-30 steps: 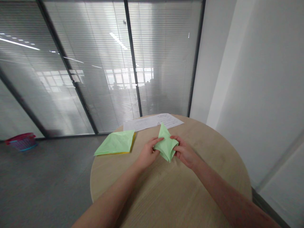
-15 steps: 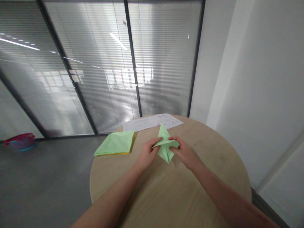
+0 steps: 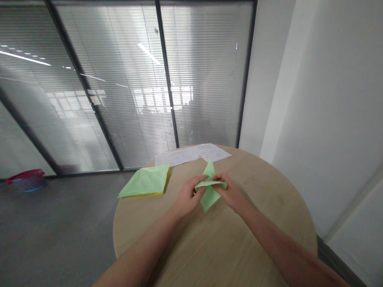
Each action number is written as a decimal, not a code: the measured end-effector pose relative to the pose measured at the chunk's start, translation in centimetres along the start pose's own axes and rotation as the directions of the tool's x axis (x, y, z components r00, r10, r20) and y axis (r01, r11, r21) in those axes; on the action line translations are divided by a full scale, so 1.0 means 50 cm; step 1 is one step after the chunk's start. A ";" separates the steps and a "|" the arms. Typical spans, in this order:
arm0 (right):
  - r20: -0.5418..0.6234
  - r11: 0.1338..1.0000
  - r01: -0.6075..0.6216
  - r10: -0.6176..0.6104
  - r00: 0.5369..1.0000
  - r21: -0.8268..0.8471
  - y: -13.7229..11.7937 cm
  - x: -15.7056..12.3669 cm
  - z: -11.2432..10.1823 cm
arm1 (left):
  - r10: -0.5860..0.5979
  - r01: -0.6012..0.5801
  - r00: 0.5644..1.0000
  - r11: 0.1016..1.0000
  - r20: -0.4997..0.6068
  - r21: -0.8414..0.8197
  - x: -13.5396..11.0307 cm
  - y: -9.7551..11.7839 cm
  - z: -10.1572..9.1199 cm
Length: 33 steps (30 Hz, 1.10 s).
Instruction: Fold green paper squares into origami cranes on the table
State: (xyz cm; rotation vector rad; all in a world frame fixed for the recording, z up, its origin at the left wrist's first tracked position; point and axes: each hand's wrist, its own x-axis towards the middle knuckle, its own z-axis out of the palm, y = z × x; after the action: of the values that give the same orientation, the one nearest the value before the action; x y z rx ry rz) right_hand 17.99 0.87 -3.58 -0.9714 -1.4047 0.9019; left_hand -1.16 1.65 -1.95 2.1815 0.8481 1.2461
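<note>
**Both hands pinch a folded green paper over the round worktop**

The left hand and the right hand are both closed in a fingertip pinch on the green paper. It is held between them just above the worktop, one point up and one down.

The risk looks like an uneven pull. If one hand tugs harder, the thin flap could tear or crease crooked.

A stack of green sheets lies to the left, and white printed pages sit beyond. Their print is too small to read, and no brand shows.
</note>
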 end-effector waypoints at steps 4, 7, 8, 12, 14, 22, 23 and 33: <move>-0.033 0.997 -0.071 0.070 0.997 -0.034 -0.003 0.001 -0.003 | -0.046 0.053 0.998 0.979 0.036 -0.199 -0.004 0.013 0.004; -0.017 0.995 -0.098 0.097 0.995 -0.037 -0.001 0.004 -0.003 | -0.109 0.115 0.993 0.965 0.039 -0.237 -0.001 0.010 0.013; -0.016 0.995 -0.096 0.095 0.995 -0.038 0.001 0.005 -0.003 | -0.123 0.128 0.992 0.966 0.036 -0.226 0.001 0.007 0.016; -0.023 0.997 -0.071 0.071 0.997 0.005 0.005 0.004 0.002 | -0.147 0.145 0.989 0.970 0.004 -0.195 0.006 -0.007 0.023; -0.009 0.996 -0.076 0.076 0.997 0.053 0.004 0.000 0.002 | -0.170 0.161 0.985 0.965 -0.024 -0.208 0.009 -0.012 0.022; 0.239 0.856 -0.190 0.081 0.968 0.481 -0.019 -0.012 0.002 | -0.397 0.323 0.910 0.861 -0.122 -0.392 0.019 -0.008 0.012; 0.236 0.844 -0.203 0.095 0.967 0.496 -0.020 -0.012 0.003 | -0.411 0.331 0.903 0.852 -0.125 -0.405 0.019 -0.007 0.012; 0.215 0.868 -0.206 0.118 0.969 0.452 0.002 -0.016 0.014 | -0.418 0.343 0.901 0.852 -0.119 -0.396 0.021 -0.022 0.019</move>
State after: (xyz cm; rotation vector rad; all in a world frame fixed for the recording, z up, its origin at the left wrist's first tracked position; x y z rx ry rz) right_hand 17.33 0.17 -4.02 -0.6494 -1.1757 1.4141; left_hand -0.19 3.05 -2.51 1.5175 0.9816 1.3070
